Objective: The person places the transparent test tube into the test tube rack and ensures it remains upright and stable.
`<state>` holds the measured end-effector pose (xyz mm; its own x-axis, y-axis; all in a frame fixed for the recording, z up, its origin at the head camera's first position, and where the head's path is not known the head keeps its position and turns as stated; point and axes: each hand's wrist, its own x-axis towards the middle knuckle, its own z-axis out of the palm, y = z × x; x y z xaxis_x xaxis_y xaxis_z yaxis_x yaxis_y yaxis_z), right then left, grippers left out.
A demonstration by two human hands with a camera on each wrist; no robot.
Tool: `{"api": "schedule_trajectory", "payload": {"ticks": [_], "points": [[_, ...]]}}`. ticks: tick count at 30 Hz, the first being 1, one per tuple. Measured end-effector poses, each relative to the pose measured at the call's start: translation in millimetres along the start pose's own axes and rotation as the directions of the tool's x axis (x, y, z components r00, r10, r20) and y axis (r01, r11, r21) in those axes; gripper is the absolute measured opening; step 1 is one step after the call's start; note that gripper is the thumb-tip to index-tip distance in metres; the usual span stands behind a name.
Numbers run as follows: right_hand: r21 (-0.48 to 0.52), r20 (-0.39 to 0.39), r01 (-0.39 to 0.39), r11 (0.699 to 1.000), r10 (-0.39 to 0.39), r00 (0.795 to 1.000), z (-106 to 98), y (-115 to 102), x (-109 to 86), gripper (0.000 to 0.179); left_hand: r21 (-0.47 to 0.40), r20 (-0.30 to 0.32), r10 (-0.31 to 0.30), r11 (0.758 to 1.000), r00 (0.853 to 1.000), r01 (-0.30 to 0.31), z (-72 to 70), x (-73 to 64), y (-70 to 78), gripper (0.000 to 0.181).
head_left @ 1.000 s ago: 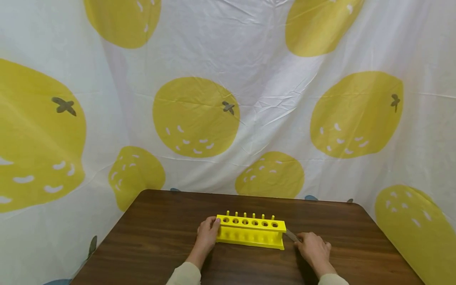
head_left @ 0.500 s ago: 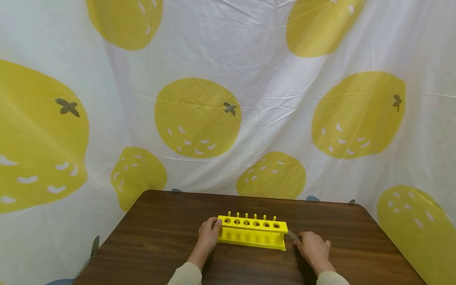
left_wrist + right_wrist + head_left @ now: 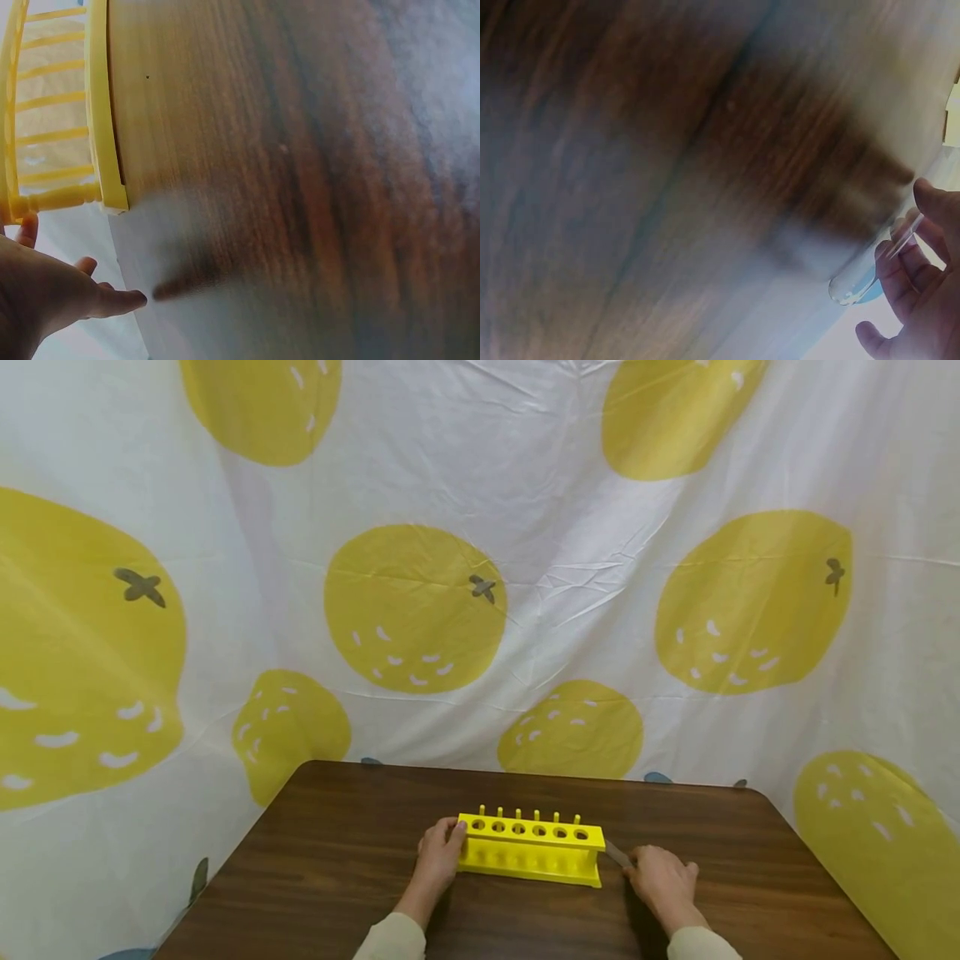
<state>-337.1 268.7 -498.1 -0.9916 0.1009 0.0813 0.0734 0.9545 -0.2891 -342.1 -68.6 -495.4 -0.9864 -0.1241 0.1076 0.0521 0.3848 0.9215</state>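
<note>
A yellow test tube rack (image 3: pixel 528 852) stands upright on the table, with a row of round holes along its top and several pegs behind. My left hand (image 3: pixel 441 858) holds the rack's left end, the thumb at its upper corner. In the left wrist view one fingertip of the left hand (image 3: pixel 56 289) meets the end of the rack (image 3: pixel 105 112), while other fingers stick out below. To the right of the rack, my right hand (image 3: pixel 662 883) pinches a clear glass test tube (image 3: pixel 618 855) lying slantwise. The tube's rounded end (image 3: pixel 847 289) shows in the right wrist view.
The dark wood-grain table (image 3: pixel 360 827) has rounded far corners. A white cloth (image 3: pixel 555 610) printed with large yellow lemons hangs behind it and along both sides.
My right hand has shifted very slightly to the right with the test tube, away from the rack. The left hand keeps its place on the rack.
</note>
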Motion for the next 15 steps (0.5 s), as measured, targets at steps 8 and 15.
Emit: {"api": "schedule_trajectory", "payload": {"ticks": [8, 15], "points": [[0.005, 0.013, -0.012, 1.0, 0.012, 1.0, -2.9, 3.6, -0.7, 0.018, -0.006, -0.002, 0.003, 1.0, 1.0, -0.003, 0.7, -0.2, -0.4, 0.039], [0.02, 0.015, -0.026, 0.999, 0.026, 1.0, -5.6, 5.1, -1.0, 0.018, -0.012, 0.003, -0.014, 1.0, 1.0, 0.014, 1.4, -1.1, -1.1, 0.041]]}}
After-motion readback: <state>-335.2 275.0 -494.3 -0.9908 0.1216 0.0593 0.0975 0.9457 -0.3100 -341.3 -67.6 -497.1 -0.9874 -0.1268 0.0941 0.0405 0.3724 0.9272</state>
